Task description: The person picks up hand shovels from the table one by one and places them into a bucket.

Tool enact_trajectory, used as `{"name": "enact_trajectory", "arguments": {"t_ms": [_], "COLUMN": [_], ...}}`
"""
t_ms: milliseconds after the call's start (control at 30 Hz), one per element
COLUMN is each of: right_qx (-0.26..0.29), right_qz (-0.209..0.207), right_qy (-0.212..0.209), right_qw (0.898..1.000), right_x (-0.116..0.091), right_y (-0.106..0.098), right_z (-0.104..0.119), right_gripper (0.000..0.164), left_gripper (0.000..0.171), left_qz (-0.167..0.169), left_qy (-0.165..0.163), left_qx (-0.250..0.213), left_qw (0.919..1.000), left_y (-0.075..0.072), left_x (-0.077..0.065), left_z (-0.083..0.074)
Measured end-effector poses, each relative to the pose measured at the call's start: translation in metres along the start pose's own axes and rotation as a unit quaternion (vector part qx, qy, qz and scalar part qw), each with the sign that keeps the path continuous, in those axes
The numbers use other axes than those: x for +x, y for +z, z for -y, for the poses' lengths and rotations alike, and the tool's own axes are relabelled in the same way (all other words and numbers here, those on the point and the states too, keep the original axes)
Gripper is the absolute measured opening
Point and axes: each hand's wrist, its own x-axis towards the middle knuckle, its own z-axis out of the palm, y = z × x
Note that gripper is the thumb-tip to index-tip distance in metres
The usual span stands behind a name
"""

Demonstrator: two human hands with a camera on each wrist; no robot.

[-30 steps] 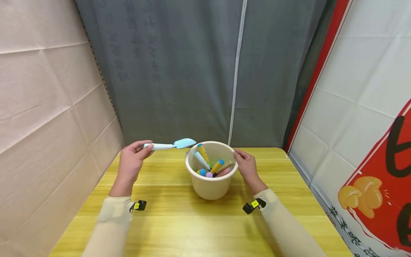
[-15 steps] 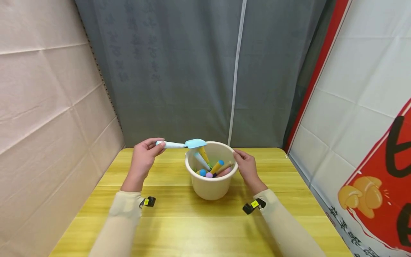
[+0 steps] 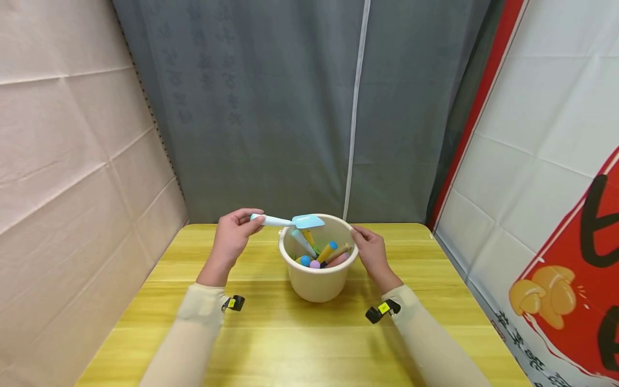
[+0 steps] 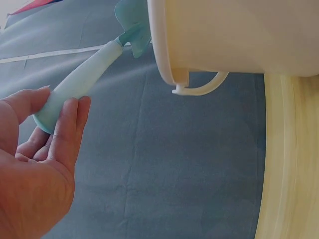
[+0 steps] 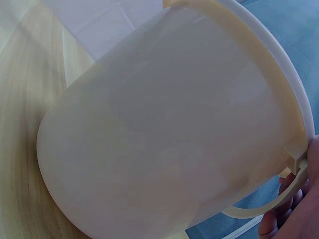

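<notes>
My left hand (image 3: 233, 236) pinches the pale handle of a light-blue toy shovel (image 3: 308, 221) between thumb and fingers. The shovel lies nearly level, its blade over the far-left rim of a cream bucket (image 3: 316, 285). In the left wrist view the shovel's handle (image 4: 82, 82) slants up and the blade is partly hidden behind the bucket's rim. My right hand (image 3: 371, 250) grips the bucket's right rim, by the handle joint that shows in the right wrist view. Inside the bucket lie a yellow stick with a blue end (image 3: 327, 251), a pale-blue handle (image 3: 303, 242), and blue and purple balls (image 3: 315, 264).
The bucket stands on a yellow wood-grain table (image 3: 271, 344). A grey curtain (image 3: 271, 107) hangs behind the table's far edge. Pale cloth (image 3: 82, 161) lines the left side, and a white and red printed banner (image 3: 570, 269) lines the right.
My left hand has moved right with the shovel, bringing the blade from left of the bucket to over its rim and opening. The right hand and bucket have stayed in place.
</notes>
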Motion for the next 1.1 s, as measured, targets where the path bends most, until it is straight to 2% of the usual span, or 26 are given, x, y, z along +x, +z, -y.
{"name": "enact_trajectory", "arguments": {"t_ms": [267, 500, 733, 933, 1100], "right_qx": [-0.003, -0.005, 0.001, -0.004, 0.005], "right_qz": [-0.003, -0.002, -0.001, 0.0, 0.0], "right_qy": [-0.002, -0.003, -0.006, -0.004, -0.007], "right_qw": [1.0, 1.0, 1.0, 1.0, 1.0], "right_x": [0.001, 0.001, 0.002, 0.001, 0.003], "right_y": [-0.001, 0.0, 0.0, -0.001, 0.0], "right_z": [0.001, 0.0, 0.001, 0.002, 0.0], "right_gripper": [0.037, 0.038, 0.036, 0.037, 0.036], "left_gripper": [0.027, 0.029, 0.028, 0.024, 0.025], "left_qz": [0.004, 0.009, 0.017, 0.014, 0.019], "left_qy": [0.001, 0.007, 0.013, 0.02, 0.027], "left_qx": [0.028, 0.082, 0.1, 0.145, 0.196], "left_qw": [0.9996, 0.9966, 0.9948, 0.9891, 0.98], "left_y": [0.014, 0.024, 0.033, 0.043, 0.052], "left_x": [0.008, 0.01, 0.013, 0.015, 0.017], "left_z": [0.003, 0.004, 0.003, 0.002, 0.0]}}
